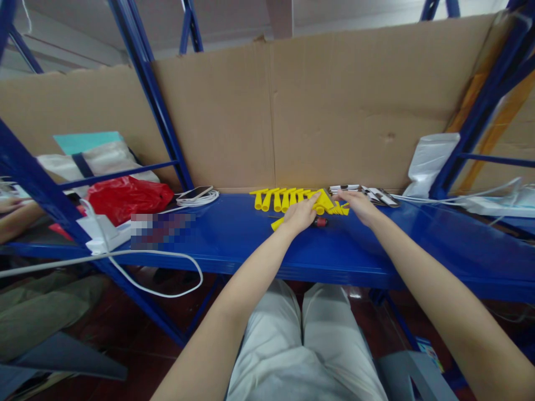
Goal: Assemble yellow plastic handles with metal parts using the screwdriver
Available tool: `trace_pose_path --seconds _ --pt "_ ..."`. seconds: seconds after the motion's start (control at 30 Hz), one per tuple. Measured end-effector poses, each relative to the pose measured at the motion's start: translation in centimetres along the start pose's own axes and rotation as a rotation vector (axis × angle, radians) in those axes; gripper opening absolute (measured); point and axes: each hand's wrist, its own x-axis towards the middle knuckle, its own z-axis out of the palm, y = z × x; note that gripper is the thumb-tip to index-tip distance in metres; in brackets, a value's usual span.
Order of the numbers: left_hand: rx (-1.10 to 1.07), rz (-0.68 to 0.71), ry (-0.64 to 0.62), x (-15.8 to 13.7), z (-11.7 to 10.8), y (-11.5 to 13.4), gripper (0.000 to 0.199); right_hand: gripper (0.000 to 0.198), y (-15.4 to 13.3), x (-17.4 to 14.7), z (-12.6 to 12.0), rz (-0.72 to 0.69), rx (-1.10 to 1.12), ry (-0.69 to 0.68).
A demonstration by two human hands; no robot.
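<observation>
My left hand (300, 215) is closed around a yellow plastic tool with a round handle; the handle end (277, 224) sticks out at the wrist side. A flat, triangular yellow head (326, 198) shows by my left fingertips; whether it belongs to the held tool I cannot tell. My right hand (358, 206) is just to the right of it, fingers stretched out toward it. Several similar yellow tools (278, 199) stand in a row behind my left hand. Between my hands lie small yellow pieces (339, 209). Beside my left hand is a dark red and black cylindrical object (321, 221), partly covered.
Black-and-white flat items (378, 196) lie behind my right hand. A phone (197, 193) rests on a coiled white cable at the back left. Left are a red plastic bag (129, 194) and a white power strip (106, 234). Cardboard (334, 111) walls the back of the blue shelf (234, 239).
</observation>
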Motion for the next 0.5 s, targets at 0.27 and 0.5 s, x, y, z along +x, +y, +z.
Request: trace_pose_path --seconds 0.27,0.5 --pt "-0.018 -0.066 -0.012 -0.1 -0.8 0.2 0.060 0.014 4.4 2.1 -6.2 0.089 -0.927 0.015" --pt "-0.033 -0.073 -0.029 -0.1 -1.0 0.3 0.061 0.009 5.0 1.9 -5.2 0.101 -1.013 -0.158"
